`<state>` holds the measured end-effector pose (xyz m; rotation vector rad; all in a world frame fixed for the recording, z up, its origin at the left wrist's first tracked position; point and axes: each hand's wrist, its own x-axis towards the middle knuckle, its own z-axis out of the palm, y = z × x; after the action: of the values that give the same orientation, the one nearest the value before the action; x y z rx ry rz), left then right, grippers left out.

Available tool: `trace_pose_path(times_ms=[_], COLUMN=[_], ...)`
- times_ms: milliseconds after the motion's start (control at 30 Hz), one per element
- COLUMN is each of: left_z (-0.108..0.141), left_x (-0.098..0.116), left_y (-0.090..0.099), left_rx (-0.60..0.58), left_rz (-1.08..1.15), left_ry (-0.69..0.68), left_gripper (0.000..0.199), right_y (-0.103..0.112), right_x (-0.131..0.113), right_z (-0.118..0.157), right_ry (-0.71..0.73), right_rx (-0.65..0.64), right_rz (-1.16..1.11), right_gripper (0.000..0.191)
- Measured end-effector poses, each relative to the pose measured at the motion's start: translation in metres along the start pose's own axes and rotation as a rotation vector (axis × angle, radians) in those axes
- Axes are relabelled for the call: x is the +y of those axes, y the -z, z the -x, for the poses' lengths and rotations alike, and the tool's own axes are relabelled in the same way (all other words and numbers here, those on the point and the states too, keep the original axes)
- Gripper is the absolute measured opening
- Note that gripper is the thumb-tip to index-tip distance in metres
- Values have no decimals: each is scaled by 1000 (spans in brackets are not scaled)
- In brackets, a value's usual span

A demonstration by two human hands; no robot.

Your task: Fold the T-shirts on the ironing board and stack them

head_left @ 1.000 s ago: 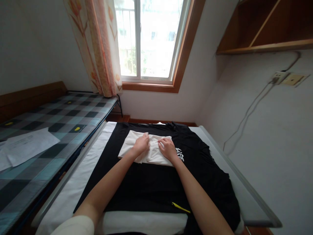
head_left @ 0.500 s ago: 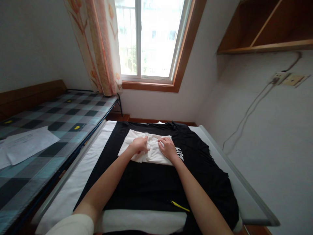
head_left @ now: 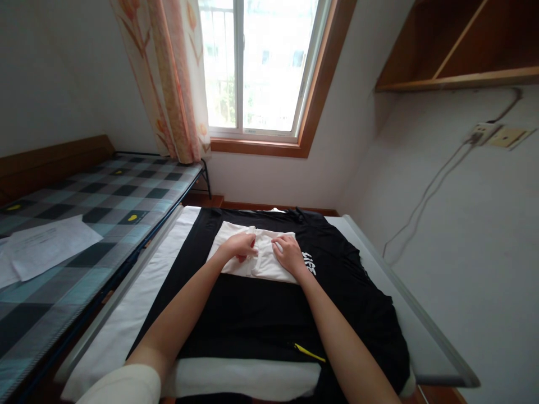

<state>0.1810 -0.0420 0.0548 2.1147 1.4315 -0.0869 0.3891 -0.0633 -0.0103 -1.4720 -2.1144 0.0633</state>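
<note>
A folded piece of white cloth [head_left: 233,268] lies on a black T-shirt [head_left: 248,314] with white lettering, which is spread over the white-topped table [head_left: 122,314]. My left hand [head_left: 241,247] pinches the white cloth near its middle, where an upright crease or fold edge runs. On the cloth's right part rests my right hand [head_left: 288,253], palm down with fingers bent and lying on the fabric. A narrow yellow strip [head_left: 309,352] shows near the shirt's front edge, beside my right forearm.
At the left stands a bed with a checked mattress [head_left: 155,193] and white papers [head_left: 50,247] on it. A window [head_left: 269,67] and a flowered curtain [head_left: 177,84] are ahead. A wooden shelf [head_left: 463,81] and a socket [head_left: 484,133] with a cord are on the right wall.
My left hand has shifted very slightly, and the white cloth's left part and middle crease look flatter and straighter. My right hand stays in place.
</note>
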Motion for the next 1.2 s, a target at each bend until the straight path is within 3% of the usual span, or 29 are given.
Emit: trace_pose_path(times_ms=[233, 400, 533, 667, 900, 1200], left_z=[-1, -6, -12, -16, -22, -26], left_x=[3, 4, -3, -7, -7, -12], left_y=[-2, -16, -15, -15, -35, -38], left_rx=[272, 361, 389, 513, 543, 565], left_rz=[-170, -198, -81, -105, -153, -132], left_ry=[30, -4, -70, -4, 74, 60], left_gripper=[22, 21, 19, 20, 26, 25], right_y=[1, 1, 0, 0, 1, 1], right_x=[0, 0, 1, 1, 0, 0], right_z=[0, 1, 1, 1, 1, 1], right_ry=[7, 11, 12, 5, 7, 10], right_rx=[-4, 5, 4, 1, 11, 13], right_rz=[4, -3, -10, -12, -14, -33], right_gripper=[19, 20, 19, 20, 19, 19])
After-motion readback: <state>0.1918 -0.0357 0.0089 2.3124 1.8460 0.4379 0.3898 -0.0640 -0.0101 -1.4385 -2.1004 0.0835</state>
